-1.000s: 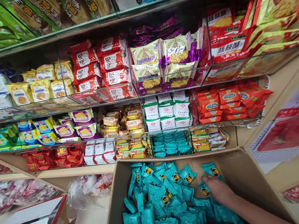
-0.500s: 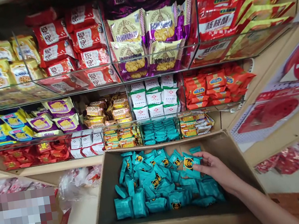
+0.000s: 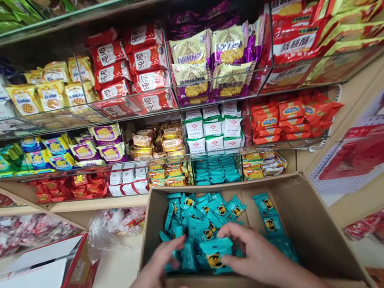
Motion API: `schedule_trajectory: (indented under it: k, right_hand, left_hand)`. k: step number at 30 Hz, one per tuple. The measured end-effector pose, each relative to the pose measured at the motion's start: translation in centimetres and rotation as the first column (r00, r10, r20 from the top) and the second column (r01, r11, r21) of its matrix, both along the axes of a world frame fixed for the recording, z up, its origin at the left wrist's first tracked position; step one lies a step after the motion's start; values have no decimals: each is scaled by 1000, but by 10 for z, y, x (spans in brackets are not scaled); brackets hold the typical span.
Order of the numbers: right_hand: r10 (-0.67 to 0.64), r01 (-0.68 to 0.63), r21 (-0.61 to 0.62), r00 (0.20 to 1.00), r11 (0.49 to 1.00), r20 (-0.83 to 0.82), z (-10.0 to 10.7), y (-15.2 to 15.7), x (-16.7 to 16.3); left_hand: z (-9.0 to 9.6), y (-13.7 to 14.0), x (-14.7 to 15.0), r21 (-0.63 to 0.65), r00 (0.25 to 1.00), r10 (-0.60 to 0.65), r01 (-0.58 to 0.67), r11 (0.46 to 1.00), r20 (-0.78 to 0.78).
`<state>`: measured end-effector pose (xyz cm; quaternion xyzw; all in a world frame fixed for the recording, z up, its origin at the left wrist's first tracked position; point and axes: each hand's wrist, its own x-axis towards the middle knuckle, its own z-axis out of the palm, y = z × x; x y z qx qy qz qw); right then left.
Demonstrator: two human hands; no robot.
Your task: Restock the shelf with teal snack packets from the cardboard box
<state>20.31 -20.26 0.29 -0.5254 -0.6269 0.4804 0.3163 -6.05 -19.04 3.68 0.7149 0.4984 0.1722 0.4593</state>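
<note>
Work was under way but looked well short of done. Loose teal pkts (image 3: pixel 219 205) made a jumbled heap in the L & middle of the cardboard box (image 3: pixel 305 213); a few aligned pkts (image 3: pixel 271 223) sat on the R, w/ bare cardboard between them & the heap at the far end. Held pkt (image 3: pixel 212 256): in the R hand (image 3: pixel 260 251), over the box's near side, pinched nr its edge, thumb & fingers closed on it. L hand (image 3: pixel 155 284) was just L of it, fingers spread wide, nothing in them afaict. Behind the box, the shelf (image 3: pixel 114 202) already carried shelved teal pkts (image 3: pixel 215 170) in tidy rows, prob. same kind. Most of the box's lot lay w/o order, so plenty left, imo.

Hard to see: L hand motion-blurred; both hands hid pkts nr the front wall; heap depth hidden, so no count; both forearms cut off at bottom; small print unreadable.
</note>
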Motion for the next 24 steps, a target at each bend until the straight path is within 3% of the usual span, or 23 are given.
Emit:
schedule_trajectory:
  k: [2, 4, 6, 9, 12, 14, 15, 17, 18, 19, 20, 21, 22, 24]
  right_hand:
    - [27, -31, 61, 998, 998, 62, 11, -6, -10]
    - [-53, 52, 85, 999, 995, 7, 14, -9, -11]
    - [-155, 159, 23, 979, 987, -133, 9, -8, -8]
    - [-199, 156, -151, 921, 976, -335, -3, -3, -3]
    - [-209, 135, -215, 905, 967, -370, -7, 7, -4]
    - [-220, 161, -195, 918, 967, -330, -3, 18, 0]
    - [-231, 191, -156, 926, 969, -299, 0, 26, 5]
    - [-310, 316, 2, 932, 949, -188, 7, 47, 21]
    - [-364, 375, 104, 925, 921, -111, 9, 60, 31]
    - [-425, 417, 206, 905, 885, -7, 11, 74, 42]
    - [-453, 412, 271, 885, 870, 108, 11, 88, 52]
    - [-454, 384, 299, 863, 874, 219, 9, 103, 61]
    - [-436, 349, 297, 845, 889, 311, 7, 117, 69]
    - [-359, 283, 233, 833, 930, 422, -3, 144, 79]
  left_hand:
    - [2, 13, 36, -45, 984, -159, 163, 986, 80]
    - [5, 21, 68, -99, 946, -246, 271, 958, 212]
    - [4, 26, 89, -149, 918, -180, 245, 958, 353]
    - [-7, 27, 102, -252, 876, 70, 60, 966, 476]
    - [-17, 31, 102, -367, 848, 187, 9, 930, 496]
    - [-19, 42, 93, -367, 869, 201, -25, 930, 453]
    - [-18, 52, 86, -299, 889, 195, -70, 952, 415]
    - [-19, 77, 65, 21, 943, 173, -186, 982, 284]
    - [-22, 92, 53, 250, 967, 177, -220, 943, 183]
    - [-25, 106, 40, 450, 973, 221, -224, 864, 60]
    - [-31, 121, 28, 572, 945, 323, -241, 784, -45]
    - [-37, 133, 18, 624, 906, 404, -243, 742, -127]
    - [-44, 144, 10, 634, 876, 447, -243, 734, -181]
    - [-57, 157, 0, 583, 871, 436, -237, 777, -226]
